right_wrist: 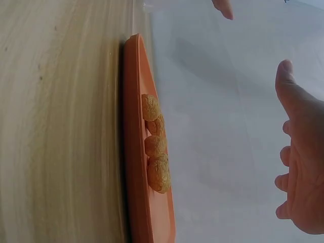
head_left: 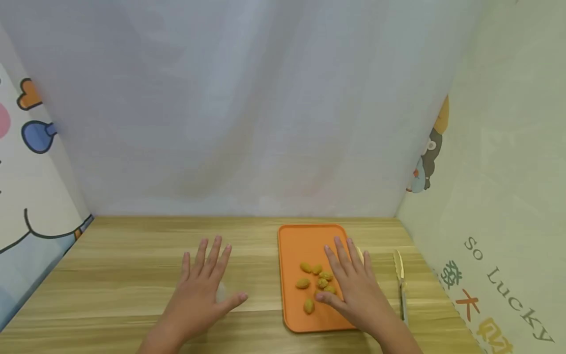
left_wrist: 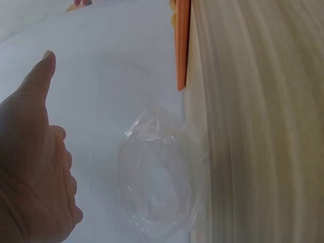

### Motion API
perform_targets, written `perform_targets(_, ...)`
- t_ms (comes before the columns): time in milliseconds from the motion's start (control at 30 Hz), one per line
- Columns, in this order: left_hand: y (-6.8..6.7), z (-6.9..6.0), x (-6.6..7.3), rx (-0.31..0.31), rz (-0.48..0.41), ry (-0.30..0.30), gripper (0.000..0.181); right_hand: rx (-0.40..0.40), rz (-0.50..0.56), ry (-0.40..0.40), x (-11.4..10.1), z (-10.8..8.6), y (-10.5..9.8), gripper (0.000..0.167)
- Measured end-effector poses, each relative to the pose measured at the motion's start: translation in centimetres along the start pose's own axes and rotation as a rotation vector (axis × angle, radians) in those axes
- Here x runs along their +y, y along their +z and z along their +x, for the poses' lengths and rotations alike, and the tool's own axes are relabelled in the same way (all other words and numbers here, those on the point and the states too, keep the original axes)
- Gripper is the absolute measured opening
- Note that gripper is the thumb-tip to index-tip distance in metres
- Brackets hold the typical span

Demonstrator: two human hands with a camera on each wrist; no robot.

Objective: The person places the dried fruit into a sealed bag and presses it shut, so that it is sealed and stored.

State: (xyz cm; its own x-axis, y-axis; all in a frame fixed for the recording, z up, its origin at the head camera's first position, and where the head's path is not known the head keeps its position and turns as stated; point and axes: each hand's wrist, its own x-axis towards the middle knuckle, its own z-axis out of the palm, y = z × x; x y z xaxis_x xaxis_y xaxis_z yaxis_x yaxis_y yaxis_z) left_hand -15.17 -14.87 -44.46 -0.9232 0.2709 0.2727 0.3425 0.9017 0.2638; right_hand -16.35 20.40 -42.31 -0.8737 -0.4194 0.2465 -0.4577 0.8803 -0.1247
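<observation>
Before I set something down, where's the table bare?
Bare: the table left of the left hand, and a strip left of the orange tray. Crowded: clear plastic by that hand; yellowish pieces, right hand and tongs at right.

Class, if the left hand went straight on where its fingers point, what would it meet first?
Probably the pale backdrop: the way over the tabletop looks free ahead of the left hand, though its height is unclear.
</observation>
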Motion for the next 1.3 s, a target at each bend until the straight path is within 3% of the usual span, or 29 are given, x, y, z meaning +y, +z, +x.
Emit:
perform_targets(233,-0.2,0.0,-0.1,0.008,-0.018,0.007,0.099,0.015,-0.016,-0.001,0.2,-0.1,-0.1,0.097)
perform_targets(400,-0.2,-0.3,-0.6,-0.038,-0.026,0.001,0.101,-0.007,-0.009,0.009,0.2,-0.2,0.1,0.097)
perform_targets(500,-0.9,-0.5,-1.8,-0.069,-0.114,0.023,0.108,0.000,0.006,0.007,0.2,-0.4,0.1,0.099)
perform_targets(633,-2.9,-1.1,-4.5,-0.113,-0.250,0.021,0.124,0.018,0.009,-0.011,0.3,-0.5,-0.2,0.098)
perform_targets(800,-4.5,-2.0,-6.4,-0.213,-0.246,-0.024,0.130,0.007,0.010,-0.013,0.6,-0.3,-0.9,0.096)
perform_targets(1067,-3.5,-2.5,-6.6,-0.321,-0.249,-0.002,0.123,-0.014,0.028,-0.010,0.6,-0.4,-1.3,0.097)
perform_targets(1300,-2.7,-2.4,-7.0,-0.376,-0.227,0.046,0.101,-0.009,0.054,-0.009,0.5,-0.5,-1.4,0.097)
